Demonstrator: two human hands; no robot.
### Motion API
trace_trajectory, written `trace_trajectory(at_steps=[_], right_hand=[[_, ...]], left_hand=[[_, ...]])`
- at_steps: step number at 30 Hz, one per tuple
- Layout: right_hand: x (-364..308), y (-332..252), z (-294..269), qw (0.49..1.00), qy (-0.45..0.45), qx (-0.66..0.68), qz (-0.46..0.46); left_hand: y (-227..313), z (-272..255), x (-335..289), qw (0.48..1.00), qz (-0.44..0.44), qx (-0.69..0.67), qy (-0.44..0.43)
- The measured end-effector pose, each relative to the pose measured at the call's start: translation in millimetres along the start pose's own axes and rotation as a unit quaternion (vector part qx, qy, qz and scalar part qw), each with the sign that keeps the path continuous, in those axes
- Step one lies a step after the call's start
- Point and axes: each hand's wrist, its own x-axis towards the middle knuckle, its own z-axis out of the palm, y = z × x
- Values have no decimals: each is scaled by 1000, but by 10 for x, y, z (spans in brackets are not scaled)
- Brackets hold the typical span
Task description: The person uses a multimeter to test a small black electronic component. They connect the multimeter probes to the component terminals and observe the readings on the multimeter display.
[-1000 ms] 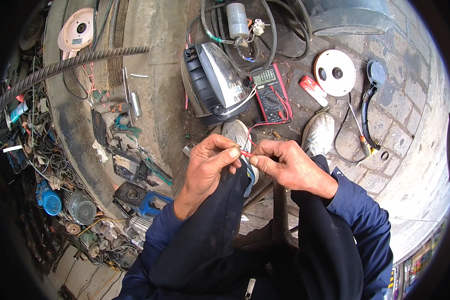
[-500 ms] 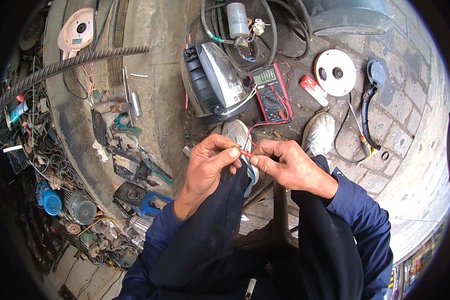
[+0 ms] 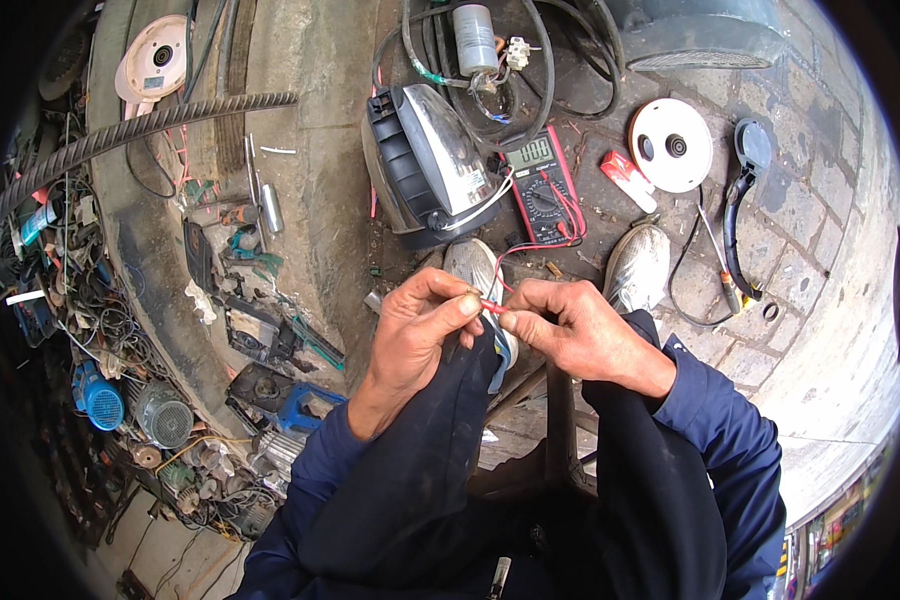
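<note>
Between my knees, my left hand [image 3: 422, 328] and my right hand [image 3: 582, 325] meet at a small red test probe [image 3: 493, 306]. Each hand pinches one end of it between thumb and fingers; the tip at my left fingers is hidden. A red lead runs from it up to the red-framed multimeter [image 3: 542, 190] lying face up on the paving, its display lit. To the left of the meter an electric kettle body [image 3: 432, 165] lies on its side, with white wires at its lower end.
A white kettle base [image 3: 670, 146], a red-and-white box [image 3: 627, 182], a black handle piece [image 3: 742, 210] and a screwdriver [image 3: 722, 270] lie at right. Cables and a grey capacitor [image 3: 475, 40] sit at the top. A ribbed steel bar [image 3: 150, 122], motors and scrap fill the left.
</note>
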Motion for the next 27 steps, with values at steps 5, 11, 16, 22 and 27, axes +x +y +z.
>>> trace_trajectory(at_steps=[5,11,16,22,27], right_hand=[[-4,20,3,1000,-1,1,16],[-8,14,0,1000,2,1,10],[-36,22,-18,1000,13,14,1],[-107,15,-192,990,86,112,6],[-88,6,-232,985,118,123,-9]], left_hand=[[-24,-15,9,1000,-3,-1,-10],[-23,-12,8,1000,-6,0,-8],[-16,-24,3,999,-20,28,-20],[-51,-57,11,1000,-10,-25,-1],[-81,-60,51,1000,14,-7,9]])
